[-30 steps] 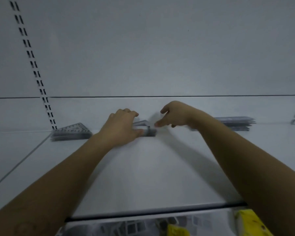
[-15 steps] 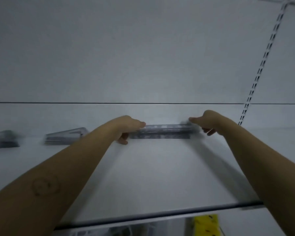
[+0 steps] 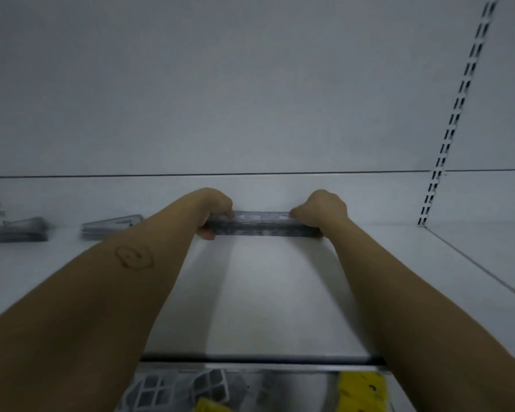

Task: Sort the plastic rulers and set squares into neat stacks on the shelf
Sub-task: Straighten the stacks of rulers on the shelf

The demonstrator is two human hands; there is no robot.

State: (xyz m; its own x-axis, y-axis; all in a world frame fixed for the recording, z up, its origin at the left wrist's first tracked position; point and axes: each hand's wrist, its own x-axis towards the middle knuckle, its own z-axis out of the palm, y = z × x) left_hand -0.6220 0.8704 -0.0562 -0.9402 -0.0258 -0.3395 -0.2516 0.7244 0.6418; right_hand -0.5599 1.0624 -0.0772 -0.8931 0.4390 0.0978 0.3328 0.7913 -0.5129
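A stack of clear plastic rulers [image 3: 262,224] lies lengthwise at the back of the white shelf [image 3: 268,298], close to the rear wall. My left hand [image 3: 213,211] grips its left end and my right hand [image 3: 321,211] grips its right end, fingers curled over the top. Two stacks of set squares rest further left on the same shelf: one set square stack [image 3: 110,227] beside my left forearm and another set square stack [image 3: 17,231] near the left edge of view, blurred.
The shelf's front lip [image 3: 262,359] runs across the bottom. Below it sit a grey-and-white plastic crate [image 3: 173,391] and yellow items [image 3: 361,388]. A slotted upright [image 3: 455,114] stands on the back wall at right; a shelf seam [image 3: 482,272] runs diagonally there.
My view has swung right from the set square stacks to the ruler stack. Both hands have closed in on the ends of the ruler stack, which now sits squarer against the back.
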